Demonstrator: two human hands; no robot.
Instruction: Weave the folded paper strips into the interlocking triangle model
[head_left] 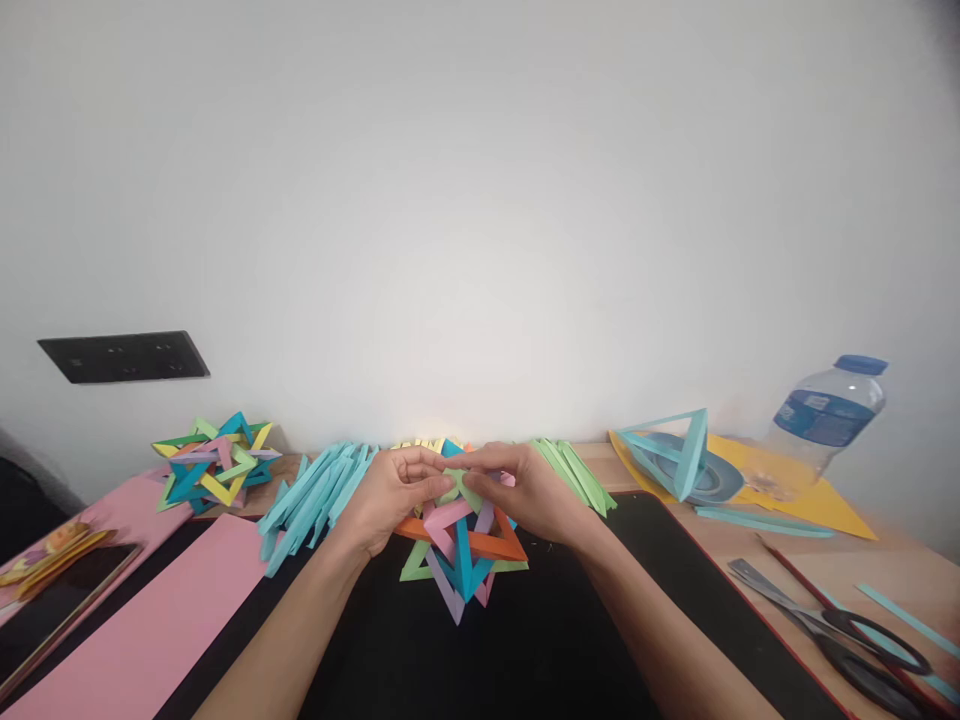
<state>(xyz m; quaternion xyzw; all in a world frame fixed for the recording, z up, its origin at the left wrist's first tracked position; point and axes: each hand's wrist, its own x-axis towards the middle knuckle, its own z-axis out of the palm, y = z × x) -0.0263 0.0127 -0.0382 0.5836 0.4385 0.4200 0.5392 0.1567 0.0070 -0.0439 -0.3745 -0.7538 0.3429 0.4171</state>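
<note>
Both hands' grips pinching pale-green strip at top of multicoloured folded-paper star [463, 548]; left hand [396, 492], right hand [529, 490] nearly meeting. Star hanging mostly below fingers, over black mat [480, 660]. Blue label [823, 417] on clear plastic bottle [804, 465]: writing too small to read. Forearms converging from lower corners.

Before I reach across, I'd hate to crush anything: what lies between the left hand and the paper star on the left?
Light blue paper strips lie between left hand and star, in the head view.
</note>
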